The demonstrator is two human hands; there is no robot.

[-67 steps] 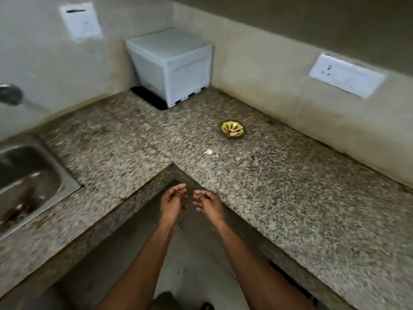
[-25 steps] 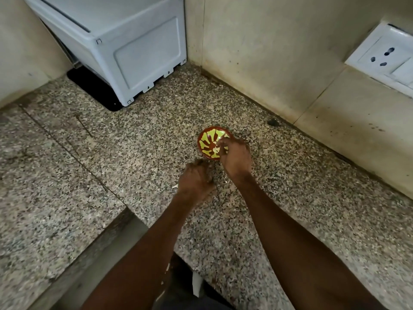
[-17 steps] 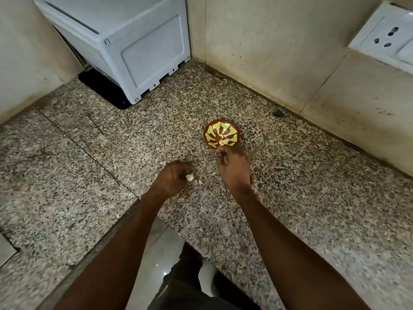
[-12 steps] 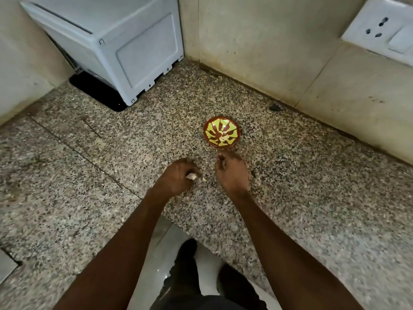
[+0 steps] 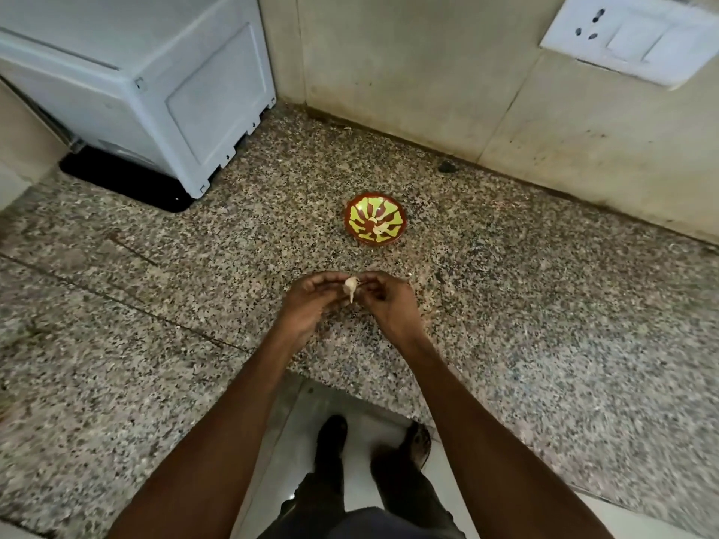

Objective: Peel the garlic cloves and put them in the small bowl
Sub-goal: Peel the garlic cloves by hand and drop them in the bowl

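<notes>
- Above the near edge of the granite counter (image 5: 544,324): left hand (image 5: 307,305) and right hand (image 5: 389,305) brought together, held a little off the stone.
- Between the two: one garlic clove (image 5: 350,286), pale, with a thin papery tail hanging down from it.
- Left fingers curled round the clove from the left side, pinching it; right fingertips pinching at its right side, seemingly on loose skin. Exact hold of the right thumb hidden behind the clove.
- Beyond the hands, toward the wall: small bowl (image 5: 376,219), red-brown with yellow-green pattern, upright on the counter, near but apart from the hands.
- Inside the bowl: a couple of pale bits at the centre, likely peeled cloves; count not clear.
- Back left corner: white box appliance (image 5: 155,83) on a black base. Upper right wall: white socket plate (image 5: 634,36).
- Below, between the arms: floor and two dark shoes.
- Step in hand, by judgement: peeling, mid-way, skin partly loosened and not yet off.
- Next move likely calls for: pulling the skin away with the right while holding the clove firm in the left, then a short forward reach to drop the bare clove into the bowl.
- Care needed: slippery clove, light bowl easily nudged; skin scraps best kept out of the bowl.
</notes>
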